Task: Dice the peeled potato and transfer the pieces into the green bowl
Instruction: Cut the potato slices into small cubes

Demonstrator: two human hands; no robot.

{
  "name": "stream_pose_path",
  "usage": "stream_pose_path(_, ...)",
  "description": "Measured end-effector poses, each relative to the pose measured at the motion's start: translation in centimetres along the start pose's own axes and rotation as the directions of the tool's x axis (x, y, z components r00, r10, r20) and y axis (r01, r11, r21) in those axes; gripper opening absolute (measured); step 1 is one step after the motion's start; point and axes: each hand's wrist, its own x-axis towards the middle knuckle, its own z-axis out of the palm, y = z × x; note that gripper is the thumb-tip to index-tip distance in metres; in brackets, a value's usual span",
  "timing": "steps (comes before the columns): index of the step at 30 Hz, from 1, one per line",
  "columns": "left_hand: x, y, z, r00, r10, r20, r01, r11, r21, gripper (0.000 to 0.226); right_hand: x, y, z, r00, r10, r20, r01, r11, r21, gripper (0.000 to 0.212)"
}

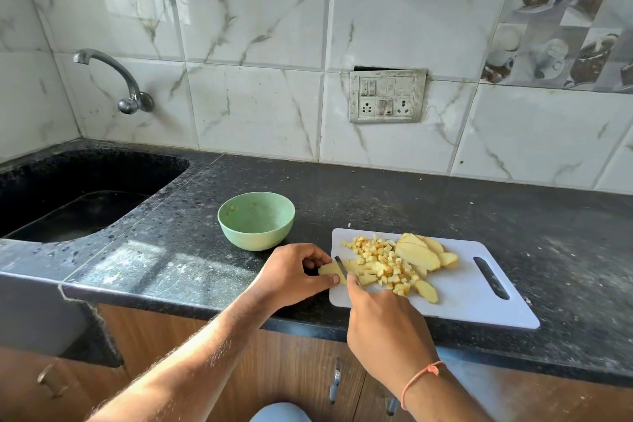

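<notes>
I was mid-dice, w/ my left hand (291, 271) curled round a pale yellow slab of peeled potato (330, 269) at the left edge of the white plastic cutting board (479, 298), fingers pinching it steady. My right hand (383, 322) had its grip wrapped on the small dark-bladed knife (339, 265), tip set into that slab. A heap of small yellow diced cubes (383, 264) sat mid-board, w/ several uncut pale potato slices (419, 253) just beyond it. The round pale green bowl (257, 219) stood on the black speckled stone table (445, 202), near the board's left end, nearly empty bar a few bits. Approx halfway, I judged. Next move needed even cuts across the slab, fingertips kept back from the blade, then the remaining slices before any transfer.
</notes>
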Motion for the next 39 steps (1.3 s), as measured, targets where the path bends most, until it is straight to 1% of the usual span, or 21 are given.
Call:
stream_pose_path(5, 0.1, 0.1, -0.2, 1.000, 0.003, 0.020, -0.003, 1.000, 0.000, 0.026, 1.3, -0.6, -0.2, 0.996, 0.039, 0.080, -0.036, 0.999, -0.037, 0.070)
stream_pose_path(8, 0.0, 0.3, -0.2, 1.000, -0.002, 0.017, 0.002, 1.000, 0.009, 0.026, 1.3, -0.8, -0.3, 0.992, 0.025, 0.127, -0.017, 0.998, -0.064, 0.074)
stream_pose_path(12, -0.1, 0.3, 0.0, 1.000, -0.013, 0.001, 0.013, 1.000, 0.027, 0.028, -0.8, 0.0, -0.4, 0.990, -0.001, 0.141, 0.010, 0.998, -0.069, 0.074)
stream_pose_path(16, 0.0, 0.2, -0.2, 1.000, -0.008, 0.013, 0.008, 0.999, 0.044, 0.031, -3.4, 0.7, -0.7, 0.986, -0.019, 0.163, 0.030, 0.997, -0.065, 0.071)
stream_pose_path(18, 0.0, 0.2, -0.2, 1.000, -0.008, 0.021, 0.007, 0.999, 0.049, 0.032, -3.7, 1.3, -0.7, 0.988, -0.011, 0.151, 0.022, 0.997, -0.073, 0.070)
stream_pose_path(22, -0.1, 0.2, -0.3, 0.999, -0.018, 0.026, 0.017, 0.999, 0.038, 0.033, -3.3, 2.5, -0.4, 0.993, 0.056, 0.106, -0.047, 0.995, -0.086, 0.068)
stream_pose_path(28, -0.2, 0.4, -0.4, 1.000, -0.015, 0.024, 0.014, 0.999, 0.036, 0.033, -2.8, 1.9, 0.1, 0.999, 0.037, 0.037, -0.036, 0.999, -0.028, 0.063)
stream_pose_path(31, -0.2, 0.4, -0.3, 1.000, -0.005, 0.020, 0.004, 1.000, 0.025, 0.033, -2.1, 2.3, 0.0, 0.998, 0.051, 0.031, -0.050, 0.999, -0.021, 0.062)
stream_pose_path(35, -0.2, 0.2, -0.3, 1.000, 0.023, 0.018, -0.024, 1.000, 0.018, 0.030, -1.8, 1.4, 0.3, 1.000, 0.013, 0.026, -0.013, 1.000, -0.012, 0.064)
stream_pose_path(39, -0.2, 0.0, -0.4, 0.999, 0.022, 0.036, -0.022, 1.000, -0.008, 0.029, -0.7, 1.9, 0.3, 0.998, 0.063, 0.022, -0.063, 0.998, -0.026, 0.065)
